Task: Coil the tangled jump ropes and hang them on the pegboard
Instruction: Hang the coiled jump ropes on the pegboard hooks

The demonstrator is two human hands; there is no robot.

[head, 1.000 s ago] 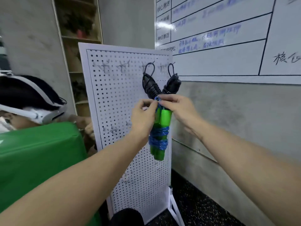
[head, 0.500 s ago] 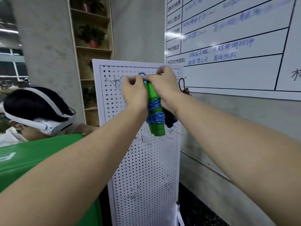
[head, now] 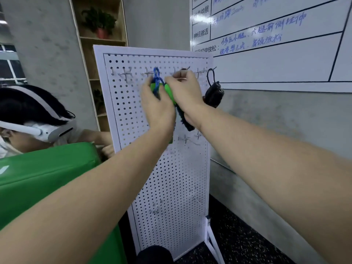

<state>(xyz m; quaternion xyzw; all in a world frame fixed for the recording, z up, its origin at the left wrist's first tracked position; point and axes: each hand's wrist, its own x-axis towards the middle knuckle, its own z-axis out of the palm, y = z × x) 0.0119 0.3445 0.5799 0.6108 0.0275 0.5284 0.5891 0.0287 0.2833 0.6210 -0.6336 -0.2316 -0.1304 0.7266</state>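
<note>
Hanging the green rope (head: 168, 90): both hands, left (head: 157, 109) and right (head: 185, 88), are gripping its bundle, blue loop (head: 156, 73) reaching a hook at the pegboard's (head: 171, 178) twelve o'clock; black ropes (head: 213, 92) are already hanging at two o'clock.

blue rope loop (head: 156, 73) now hooked over a top peg, both hands slid lower down the green handles (head: 167, 90)

Gym corner with a whiteboard (head: 276, 60) and shelving.
A second person (head: 28, 119) in a white headset sits at nine o'clock behind a green mat (head: 47, 178); a potted plant (head: 99, 21) stands on wooden shelves (head: 106, 40) at eleven.
</note>
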